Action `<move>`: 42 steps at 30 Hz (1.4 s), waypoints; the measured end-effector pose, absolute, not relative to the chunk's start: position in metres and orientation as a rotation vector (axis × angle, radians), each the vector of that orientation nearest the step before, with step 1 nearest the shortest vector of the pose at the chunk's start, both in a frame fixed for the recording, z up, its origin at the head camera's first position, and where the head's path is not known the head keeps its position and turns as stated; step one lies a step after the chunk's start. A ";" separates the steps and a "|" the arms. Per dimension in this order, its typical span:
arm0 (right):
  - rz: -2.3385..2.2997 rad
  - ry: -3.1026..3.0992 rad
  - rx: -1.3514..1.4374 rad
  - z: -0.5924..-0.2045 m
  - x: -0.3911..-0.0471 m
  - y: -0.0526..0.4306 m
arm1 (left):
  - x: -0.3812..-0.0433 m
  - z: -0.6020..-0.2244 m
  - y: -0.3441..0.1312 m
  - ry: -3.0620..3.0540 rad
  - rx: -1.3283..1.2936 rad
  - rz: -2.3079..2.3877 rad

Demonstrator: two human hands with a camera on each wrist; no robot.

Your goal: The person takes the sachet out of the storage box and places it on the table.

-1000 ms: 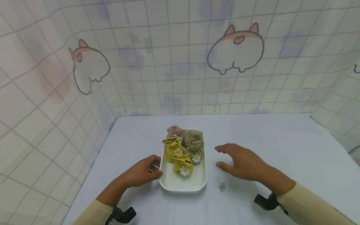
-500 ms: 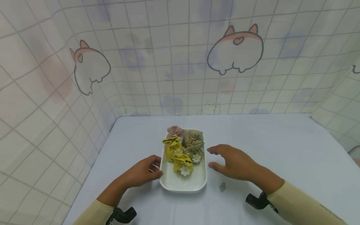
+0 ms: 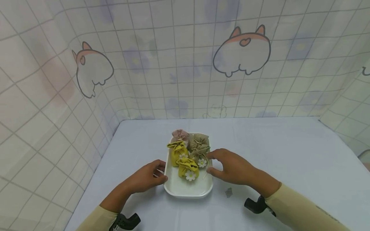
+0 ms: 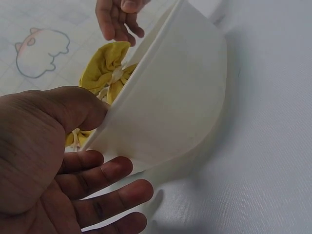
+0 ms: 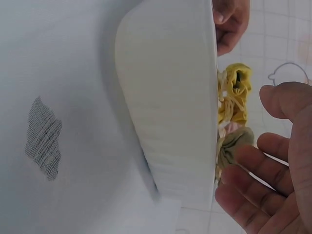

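A white tray (image 3: 188, 190) bears several small drawstring pouches. At its back left lies a pink pouch (image 3: 180, 134); in front of that are a yellow pouch (image 3: 174, 149) and another yellow pouch (image 3: 188, 165) with a white flower. Khaki pouches (image 3: 200, 141) fill the right side. My left hand (image 3: 148, 176) holds the tray's left rim, thumb at the edge and fingers along the outer wall, as the left wrist view shows. Fingers spread and nothing between them, my right hand (image 3: 231, 165) hovers at the right rim beside the front khaki pouch; contact cannot be told.
The tray stands on a table with a white cloth (image 3: 277, 150). A small grey patch (image 3: 228, 192) marks the cloth right of the tray. Behind and left hangs a grid-patterned curtain (image 3: 185, 64). Each forearm wears a black camera mount (image 3: 255, 205).
My right hand has moved left, from apart on the tray's right to over its right rim near the khaki pouch. The left hand and the tray have stayed in place.
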State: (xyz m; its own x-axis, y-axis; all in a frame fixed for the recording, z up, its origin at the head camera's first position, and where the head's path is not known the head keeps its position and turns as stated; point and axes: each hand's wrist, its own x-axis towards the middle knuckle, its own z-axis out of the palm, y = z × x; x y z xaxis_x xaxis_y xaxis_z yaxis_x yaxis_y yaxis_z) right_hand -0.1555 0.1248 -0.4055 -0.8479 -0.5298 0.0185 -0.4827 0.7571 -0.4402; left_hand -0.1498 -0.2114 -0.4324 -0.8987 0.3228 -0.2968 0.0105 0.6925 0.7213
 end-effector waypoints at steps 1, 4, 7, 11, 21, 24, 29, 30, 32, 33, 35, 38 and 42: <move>-0.671 2.839 -0.832 -0.405 -0.156 0.123 | -0.150 -0.432 -0.211 2.500 0.258 1.063; -0.684 2.819 -0.858 -0.406 -0.156 0.119 | -0.149 -0.430 -0.210 2.497 0.257 1.061; -0.701 2.808 -0.894 -0.407 -0.156 0.115 | -0.149 -0.429 -0.210 2.490 0.255 1.061; -0.715 2.799 -0.930 -0.410 -0.158 0.113 | -0.149 -0.430 -0.210 2.482 0.263 1.064; -0.756 2.759 -0.978 -0.415 -0.162 0.105 | -0.149 -0.429 -0.209 2.485 0.253 1.070; -0.760 2.749 -0.994 -0.416 -0.163 0.102 | -0.149 -0.429 -0.209 2.485 0.246 1.071; -0.740 2.749 -1.011 -0.420 -0.165 0.097 | -0.149 -0.431 -0.209 2.483 0.244 1.071; -0.739 2.748 -1.016 -0.420 -0.165 0.096 | -0.149 -0.431 -0.209 2.482 0.244 1.070; -0.739 2.747 -1.029 -0.420 -0.166 0.094 | -0.149 -0.432 -0.210 2.480 0.245 1.071; -0.735 2.749 -1.038 -0.420 -0.167 0.093 | -0.149 -0.432 -0.210 2.480 0.247 1.070; -0.731 2.756 -1.050 -0.421 -0.168 0.091 | -0.150 -0.432 -0.210 2.482 0.249 1.068; -0.716 2.766 -1.046 -0.423 -0.170 0.088 | -0.149 -0.432 -0.210 2.483 0.250 1.066; -0.709 2.768 -1.021 -0.424 -0.171 0.085 | -0.149 -0.431 -0.210 2.480 0.257 1.073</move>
State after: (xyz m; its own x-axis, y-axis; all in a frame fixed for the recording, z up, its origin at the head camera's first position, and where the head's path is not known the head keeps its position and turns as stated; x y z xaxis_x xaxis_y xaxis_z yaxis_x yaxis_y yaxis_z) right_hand -0.1714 0.0848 -0.4243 -0.7685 -0.6371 0.0596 -0.5873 0.6652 -0.4610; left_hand -0.1485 -0.2102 -0.4312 -0.8931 0.3291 -0.3066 0.0018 0.6843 0.7292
